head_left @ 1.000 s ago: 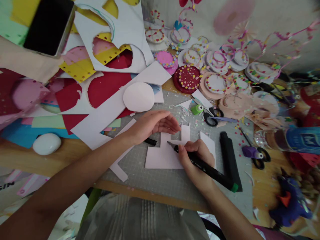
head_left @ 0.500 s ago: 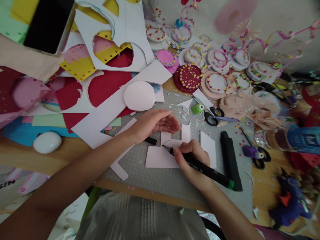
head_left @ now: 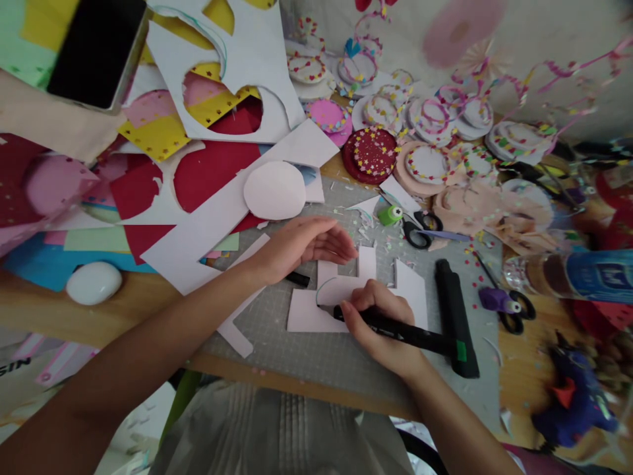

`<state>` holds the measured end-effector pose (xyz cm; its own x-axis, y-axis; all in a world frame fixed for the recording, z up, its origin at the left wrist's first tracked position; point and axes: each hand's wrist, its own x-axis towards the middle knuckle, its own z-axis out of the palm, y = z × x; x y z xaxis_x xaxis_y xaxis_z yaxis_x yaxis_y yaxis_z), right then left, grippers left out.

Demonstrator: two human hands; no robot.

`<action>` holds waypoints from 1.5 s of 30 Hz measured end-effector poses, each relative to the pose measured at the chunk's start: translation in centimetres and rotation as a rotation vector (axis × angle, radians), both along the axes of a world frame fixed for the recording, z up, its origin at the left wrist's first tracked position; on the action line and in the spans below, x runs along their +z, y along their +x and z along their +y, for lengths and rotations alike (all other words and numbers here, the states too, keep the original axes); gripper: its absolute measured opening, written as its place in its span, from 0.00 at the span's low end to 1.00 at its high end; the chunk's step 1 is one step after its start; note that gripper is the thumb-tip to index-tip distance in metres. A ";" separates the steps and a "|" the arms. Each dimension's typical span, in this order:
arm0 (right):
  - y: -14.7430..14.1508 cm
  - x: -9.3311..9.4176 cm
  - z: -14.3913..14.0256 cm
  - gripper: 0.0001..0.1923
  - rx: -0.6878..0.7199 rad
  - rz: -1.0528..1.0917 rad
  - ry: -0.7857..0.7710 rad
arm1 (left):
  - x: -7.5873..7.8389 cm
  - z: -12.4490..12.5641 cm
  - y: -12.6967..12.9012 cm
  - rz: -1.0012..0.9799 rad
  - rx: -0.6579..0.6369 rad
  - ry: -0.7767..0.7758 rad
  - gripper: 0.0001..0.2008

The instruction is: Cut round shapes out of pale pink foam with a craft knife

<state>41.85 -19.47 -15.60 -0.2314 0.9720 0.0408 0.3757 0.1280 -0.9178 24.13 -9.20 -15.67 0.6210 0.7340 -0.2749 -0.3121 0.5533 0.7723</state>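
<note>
My right hand (head_left: 380, 320) grips a black marker (head_left: 415, 335) with a green band near its back end. Its tip touches a white paper piece (head_left: 309, 315), at the lower end of a thin curved green line. Just beyond, my left hand (head_left: 314, 245) hovers over the paper's far edge, fingers extended and slightly curled, holding nothing. A black marker cap (head_left: 298, 280) lies beneath the left wrist. Behind that hand rests a white paper circle (head_left: 275, 190) on a long white strip. To the right of my right hand lies a black pouch-like case (head_left: 455, 316).
A grey cutting mat (head_left: 277, 349) covers the table's middle. Scissors (head_left: 418, 234), a green punch (head_left: 390, 215) and a purple punch (head_left: 498, 301) lie right. Decorated paper discs (head_left: 370, 153) line the back. Cut paper sheets and a phone (head_left: 99, 49) are left; a bottle (head_left: 573, 276) lies far right.
The marker tip has moved down and slightly left, extending the green line into a longer arc. My right hand shifted slightly with it; my left hand stayed nearly still.
</note>
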 end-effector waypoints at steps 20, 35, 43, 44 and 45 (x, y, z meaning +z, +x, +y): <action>0.8 0.9 0.4 0.16 0.077 0.002 -0.054 | 0.1 0.0 0.0 0.008 0.008 -0.008 0.19; 2.1 2.0 1.1 0.15 0.067 -0.063 -0.155 | 0.1 0.0 0.1 0.007 0.013 -0.020 0.19; 2.7 2.5 1.5 0.15 -0.002 -0.095 -0.177 | 0.1 0.0 0.0 0.020 -0.002 -0.001 0.19; 2.8 2.5 1.6 0.14 -0.020 -0.098 -0.176 | 0.1 0.0 0.0 0.024 0.000 -0.001 0.19; 2.9 2.6 1.6 0.14 -0.039 -0.103 -0.179 | 0.2 0.0 0.0 0.028 0.000 -0.003 0.19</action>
<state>44.79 -17.86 -13.00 -0.1874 0.9700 -0.1550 0.4706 -0.0499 -0.8809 24.12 -9.16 -15.51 0.6128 0.7333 -0.2944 -0.2903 0.5554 0.7793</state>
